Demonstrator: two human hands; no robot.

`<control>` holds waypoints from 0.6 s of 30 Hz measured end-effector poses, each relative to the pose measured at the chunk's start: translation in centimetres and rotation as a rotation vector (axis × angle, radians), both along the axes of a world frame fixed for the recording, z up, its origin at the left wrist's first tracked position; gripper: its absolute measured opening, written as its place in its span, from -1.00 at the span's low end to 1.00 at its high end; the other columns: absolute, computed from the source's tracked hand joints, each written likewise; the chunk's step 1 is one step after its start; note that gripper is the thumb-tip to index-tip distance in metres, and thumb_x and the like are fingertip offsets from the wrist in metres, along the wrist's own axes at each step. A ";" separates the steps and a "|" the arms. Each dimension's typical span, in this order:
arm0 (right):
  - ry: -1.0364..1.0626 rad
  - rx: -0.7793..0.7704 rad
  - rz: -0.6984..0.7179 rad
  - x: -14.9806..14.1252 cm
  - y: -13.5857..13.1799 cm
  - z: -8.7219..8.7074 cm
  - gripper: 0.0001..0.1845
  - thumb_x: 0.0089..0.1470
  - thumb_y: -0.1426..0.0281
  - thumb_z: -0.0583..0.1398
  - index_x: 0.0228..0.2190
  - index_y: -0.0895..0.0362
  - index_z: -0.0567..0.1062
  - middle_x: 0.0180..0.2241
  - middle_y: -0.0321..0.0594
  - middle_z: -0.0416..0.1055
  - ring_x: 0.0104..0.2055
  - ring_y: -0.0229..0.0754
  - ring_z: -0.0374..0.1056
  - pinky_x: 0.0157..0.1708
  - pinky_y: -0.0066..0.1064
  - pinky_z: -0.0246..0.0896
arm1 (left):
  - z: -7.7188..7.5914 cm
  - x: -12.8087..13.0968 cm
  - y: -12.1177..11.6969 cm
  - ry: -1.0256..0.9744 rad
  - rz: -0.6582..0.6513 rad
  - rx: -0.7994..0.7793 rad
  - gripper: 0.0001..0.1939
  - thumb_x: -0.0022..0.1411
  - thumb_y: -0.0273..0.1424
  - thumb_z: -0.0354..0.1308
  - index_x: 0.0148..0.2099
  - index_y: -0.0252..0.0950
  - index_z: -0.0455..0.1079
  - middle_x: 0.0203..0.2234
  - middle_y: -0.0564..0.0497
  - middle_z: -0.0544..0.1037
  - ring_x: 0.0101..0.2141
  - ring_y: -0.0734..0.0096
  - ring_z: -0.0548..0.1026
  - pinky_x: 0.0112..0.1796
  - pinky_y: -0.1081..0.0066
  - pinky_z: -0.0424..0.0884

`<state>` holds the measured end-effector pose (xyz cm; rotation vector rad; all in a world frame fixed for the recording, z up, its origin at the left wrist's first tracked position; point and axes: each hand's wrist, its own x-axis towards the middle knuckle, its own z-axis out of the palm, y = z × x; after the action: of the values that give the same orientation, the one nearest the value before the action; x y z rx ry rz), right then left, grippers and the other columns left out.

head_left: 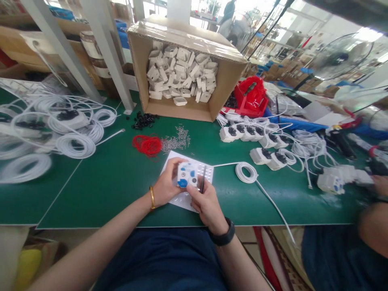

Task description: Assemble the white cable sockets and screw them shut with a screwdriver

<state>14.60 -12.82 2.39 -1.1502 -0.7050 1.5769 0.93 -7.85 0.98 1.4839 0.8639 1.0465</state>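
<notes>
My left hand [166, 182] is closed around a small white housing [187, 171] with blue patches and two round dark spots on the face toward me. A pair of dark tweezers [203, 180] stands up from my right hand [209, 204], whose thumb also presses the housing's lower right edge. Under both hands lies a white sheet [182, 199] with rows of small marks, partly covered by them. A white cable [227, 165] runs from near the housing to a coil [246, 172] on the right; where it joins is hidden.
Beyond the sheet lie red rings [147, 145], small metal pins [176, 141] and black parts [144, 120]. An open carton [227, 89] holds white housings. Cable coils [75, 145] are at left, finished-looking units [239, 131] at right. A co-worker's arm [376, 222] is at far right.
</notes>
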 end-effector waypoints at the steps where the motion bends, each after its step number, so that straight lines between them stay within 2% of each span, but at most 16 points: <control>1: -0.008 0.002 -0.002 0.0 0.1 0.0 -0.55 -0.14 0.26 0.34 -0.21 0.17 0.38 -0.53 -0.42 0.28 -0.76 -0.57 -0.15 -0.84 -0.64 -0.28 | 0.0 0.0 0.0 0.000 0.001 0.003 -0.32 -0.08 -0.39 0.35 0.02 -0.24 0.05 -0.01 -0.15 0.31 -0.01 0.24 0.38 -0.01 0.24 0.35; 8: 0.025 -0.034 -0.003 0.0 0.2 0.2 -0.54 -0.14 0.26 0.34 -0.20 0.17 0.37 -0.55 -0.43 0.26 -0.75 -0.56 -0.15 -0.84 -0.66 -0.25 | -0.2 -0.1 0.3 0.020 -0.030 0.005 -0.31 -0.04 -0.38 0.33 0.07 -0.24 0.03 0.02 -0.16 0.28 0.02 0.21 0.35 0.01 0.21 0.33; 10: 0.049 -0.044 -0.002 -0.1 0.2 0.2 -0.55 -0.12 0.26 0.34 -0.21 0.16 0.36 -0.58 -0.45 0.24 -0.74 -0.55 -0.14 -0.84 -0.67 -0.24 | 0.3 -0.6 0.5 0.027 -0.091 -0.018 -0.29 -0.03 -0.34 0.32 0.10 -0.25 0.03 0.04 -0.18 0.28 0.03 0.18 0.35 0.01 0.21 0.32; 12: 0.076 -0.047 -0.007 -0.1 0.1 0.2 -0.57 -0.12 0.27 0.34 -0.22 0.15 0.36 -0.57 -0.45 0.23 -0.74 -0.56 -0.15 -0.84 -0.67 -0.25 | 0.9 -1.4 0.9 0.005 -0.209 -0.044 -0.29 0.01 -0.26 0.29 0.14 -0.26 0.05 0.08 -0.20 0.26 0.06 0.15 0.32 0.03 0.19 0.29; 14: 0.091 -0.050 -0.015 -0.2 0.1 0.3 -0.57 -0.14 0.28 0.35 -0.23 0.13 0.37 -0.55 -0.45 0.25 -0.74 -0.57 -0.17 -0.83 -0.67 -0.28 | 1.4 -2.0 1.4 0.002 -0.261 -0.086 -0.39 0.13 -0.16 0.16 0.15 -0.28 0.11 0.10 -0.20 0.27 0.07 0.13 0.31 0.05 0.17 0.25; 16: 0.086 -0.051 -0.026 -0.2 0.0 0.4 -0.55 -0.17 0.29 0.37 -0.23 0.12 0.37 -0.51 -0.43 0.29 -0.74 -0.57 -0.17 -0.84 -0.67 -0.29 | 1.8 -2.2 2.0 0.053 -0.206 -0.132 -0.50 0.23 -0.10 0.00 0.10 -0.31 0.24 0.06 -0.19 0.34 0.05 0.14 0.33 0.05 0.17 0.24; 18: 0.072 -0.050 -0.036 -0.3 -0.1 0.5 -0.53 -0.18 0.30 0.37 -0.20 0.12 0.37 -0.47 -0.41 0.30 -0.73 -0.57 -0.15 -0.84 -0.68 -0.28 | 2.1 -2.0 2.6 0.117 -0.139 -0.166 -0.52 0.26 -0.09 -0.05 0.03 -0.34 0.34 0.00 -0.17 0.42 0.00 0.17 0.37 0.03 0.20 0.25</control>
<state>14.34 -12.91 2.93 -1.1310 -0.5977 1.6056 -1.08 -5.23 3.12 1.4527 0.8941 0.7732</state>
